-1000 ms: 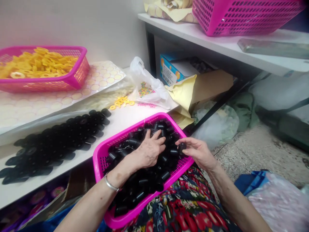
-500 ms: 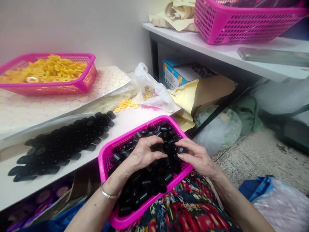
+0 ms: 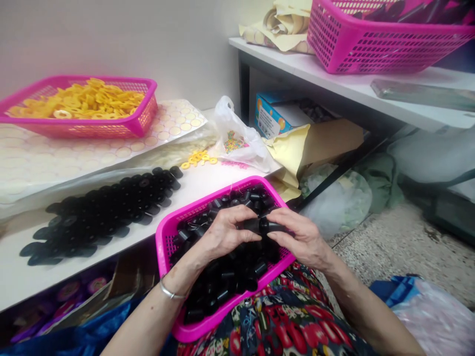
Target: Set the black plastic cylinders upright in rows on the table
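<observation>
A pink basket (image 3: 166,237) full of small black cylinders rests on my lap. Both hands meet just above it. My left hand (image 3: 222,235) pinches one black cylinder (image 3: 253,225) between thumb and fingers. My right hand (image 3: 300,237) grips another black cylinder (image 3: 273,226), and the two pieces touch end to end between the hands. A silver bangle sits on my left wrist.
Rows of black caps (image 3: 100,210) lie on the low white shelf (image 3: 22,277), behind them a sheet of round stickers (image 3: 55,158) and a pink basket of yellow rings (image 3: 79,106). A plastic bag (image 3: 241,141), loose yellow rings (image 3: 198,158), a blue box (image 3: 270,116) and another pink basket (image 3: 371,37) stand further right.
My left hand lifted out of the pile with a cylinder pinched in it. Both hands came together, so the two cylinders now meet end to end.
</observation>
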A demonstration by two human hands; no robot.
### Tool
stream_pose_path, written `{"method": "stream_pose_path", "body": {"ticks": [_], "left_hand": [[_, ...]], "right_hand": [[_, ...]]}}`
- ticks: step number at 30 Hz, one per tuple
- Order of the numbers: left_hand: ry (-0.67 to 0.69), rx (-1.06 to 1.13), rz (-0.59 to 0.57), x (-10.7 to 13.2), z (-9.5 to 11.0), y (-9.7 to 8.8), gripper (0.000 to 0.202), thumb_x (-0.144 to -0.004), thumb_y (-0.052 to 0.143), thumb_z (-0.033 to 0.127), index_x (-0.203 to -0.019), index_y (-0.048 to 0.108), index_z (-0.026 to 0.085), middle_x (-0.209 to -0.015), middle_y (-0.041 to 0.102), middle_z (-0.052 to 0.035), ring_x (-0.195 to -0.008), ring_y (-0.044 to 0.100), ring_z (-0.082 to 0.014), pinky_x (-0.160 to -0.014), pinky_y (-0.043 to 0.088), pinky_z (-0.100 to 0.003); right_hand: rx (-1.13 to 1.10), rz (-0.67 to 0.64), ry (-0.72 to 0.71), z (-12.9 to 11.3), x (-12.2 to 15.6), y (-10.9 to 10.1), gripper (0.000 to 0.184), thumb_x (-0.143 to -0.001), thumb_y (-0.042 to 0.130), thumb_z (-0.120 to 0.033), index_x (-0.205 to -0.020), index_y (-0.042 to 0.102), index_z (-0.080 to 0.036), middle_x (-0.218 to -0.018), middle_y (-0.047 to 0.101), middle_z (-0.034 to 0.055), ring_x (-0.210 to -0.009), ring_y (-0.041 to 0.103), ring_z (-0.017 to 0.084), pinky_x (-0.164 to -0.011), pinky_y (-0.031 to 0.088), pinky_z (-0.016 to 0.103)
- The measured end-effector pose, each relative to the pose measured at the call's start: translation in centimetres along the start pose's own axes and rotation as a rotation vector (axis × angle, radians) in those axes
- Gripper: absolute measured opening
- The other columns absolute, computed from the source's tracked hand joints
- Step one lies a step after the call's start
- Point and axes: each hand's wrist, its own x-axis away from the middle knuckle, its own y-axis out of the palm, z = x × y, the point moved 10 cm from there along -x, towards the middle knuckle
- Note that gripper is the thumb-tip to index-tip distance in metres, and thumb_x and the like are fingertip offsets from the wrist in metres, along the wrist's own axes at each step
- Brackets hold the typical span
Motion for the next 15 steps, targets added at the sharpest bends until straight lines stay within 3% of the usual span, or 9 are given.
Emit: {"method": "stream_pose_path", "body": {"ticks": [8, 11, 13, 15], "left_hand": [[0.012, -0.001, -0.002, 0.0, -0.1, -0.1, 0.026, -0.061, 0.081, 0.023, -0.082, 0.072, 0.014, -0.074, 0.059, -0.0008, -0.068, 0.054, -0.0125, -0.063, 0.044, -0.023], [0.046, 0.000, -0.005, -0.2, 0.5, 0.1, 0.023, -0.063, 0.080, 0.024, -0.083, 0.072, 0.014, -0.073, 0.060, -0.0009, -0.068, 0.054, -0.0124, -0.063, 0.044, -0.023], [0.075, 0.008, 0.008, -0.3, 1.0, 0.3, 0.024, -0.064, 0.079, 0.024, -0.085, 0.072, 0.015, -0.073, 0.061, -0.0009, -0.067, 0.054, -0.0127, -0.064, 0.045, -0.024], [0.064, 0.002, 0.009, -0.3, 0.9, 0.9, 0.024, -0.065, 0.078, 0.022, -0.087, 0.072, 0.015, -0.075, 0.062, -0.0013, -0.069, 0.055, -0.0138, -0.067, 0.046, -0.025]], "right_hand": [[0.061, 0.001, -0.019, -0.4, -0.1, 0.0, 0.028, -0.084, 0.060, -0.018, -0.112, 0.061, -0.020, -0.098, 0.067, 0.0086, -0.088, 0.063, 0.019, -0.077, 0.053, 0.032], [0.166, -0.023, -0.085, -0.9, 0.1, 1.0, 0.035, -0.087, 0.056, -0.018, -0.121, 0.058, -0.021, -0.105, 0.067, 0.0098, -0.096, 0.063, 0.022, -0.084, 0.052, 0.037], [0.247, 0.004, -0.127, -1.3, 0.4, 1.6, 0.044, -0.089, 0.053, -0.020, -0.133, 0.049, -0.021, -0.116, 0.064, 0.0125, -0.108, 0.060, 0.026, -0.095, 0.048, 0.043], [0.278, -0.001, -0.101, -1.1, 0.6, 2.4, 0.062, -0.091, 0.052, -0.031, -0.146, 0.028, -0.020, -0.138, 0.048, 0.0172, -0.128, 0.045, 0.031, -0.105, 0.038, 0.050]]}}
